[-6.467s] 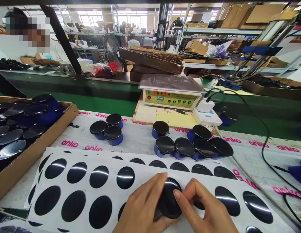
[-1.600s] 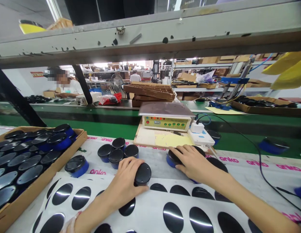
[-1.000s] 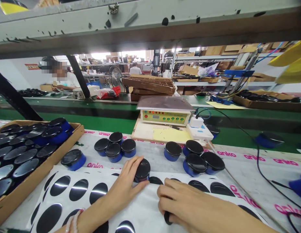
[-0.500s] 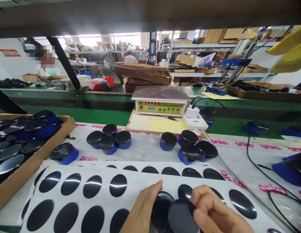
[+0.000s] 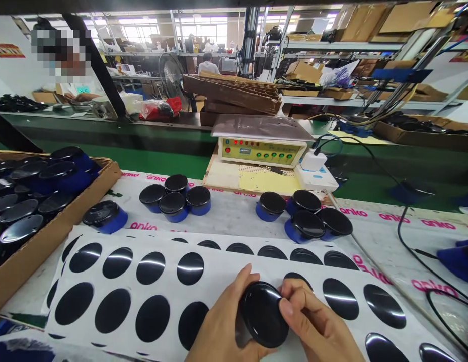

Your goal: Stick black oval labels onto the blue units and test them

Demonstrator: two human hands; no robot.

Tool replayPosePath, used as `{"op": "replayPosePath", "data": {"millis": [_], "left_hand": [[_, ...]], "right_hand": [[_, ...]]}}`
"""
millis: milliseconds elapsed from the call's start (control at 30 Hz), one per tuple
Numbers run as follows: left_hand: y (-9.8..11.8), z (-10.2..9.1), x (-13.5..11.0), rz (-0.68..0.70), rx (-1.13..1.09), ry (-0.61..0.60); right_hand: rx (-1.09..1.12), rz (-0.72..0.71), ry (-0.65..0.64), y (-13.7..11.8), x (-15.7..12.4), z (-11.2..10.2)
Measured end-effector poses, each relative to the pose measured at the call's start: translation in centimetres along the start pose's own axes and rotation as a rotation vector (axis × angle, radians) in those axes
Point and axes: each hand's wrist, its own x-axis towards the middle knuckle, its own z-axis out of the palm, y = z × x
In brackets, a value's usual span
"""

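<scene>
Low over the sheets, my left hand (image 5: 222, 317) wraps round a round part with a glossy black top (image 5: 264, 314). The part is tilted toward me, and its lower side is mostly hidden by my fingers and palm. At its right rim my right hand (image 5: 313, 317) pinches the edge of a thin black round sticker that lies against the top; I cannot make out the sticker's outline from the part's own face. Underneath are white sheets (image 5: 143, 342) bearing rows of black round stickers (image 5: 153, 318), with a bare gap near my hands.
A cardboard box (image 5: 60, 241) full of black-topped blue round parts stands at left. More such parts sit in a left cluster (image 5: 173, 205) and a right cluster (image 5: 305, 225). Behind stands a control box (image 5: 260, 151) beside a white plug (image 5: 313, 161). Black cables (image 5: 402, 236) run along the right.
The black sticker, held overlapping the part's right side before, now lies against its top. My right fingers have moved in to the rim. The whole view has shifted with my head.
</scene>
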Motion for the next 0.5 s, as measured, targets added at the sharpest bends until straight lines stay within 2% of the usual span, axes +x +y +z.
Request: {"op": "replayPosePath", "data": {"millis": [500], "left_hand": [[-0.2, 0.3, -0.1, 0.078, 0.054, 0.042]], "right_hand": [[-0.341, -0.143, 0.041, -1.1, 0.0, 0.3]]}}
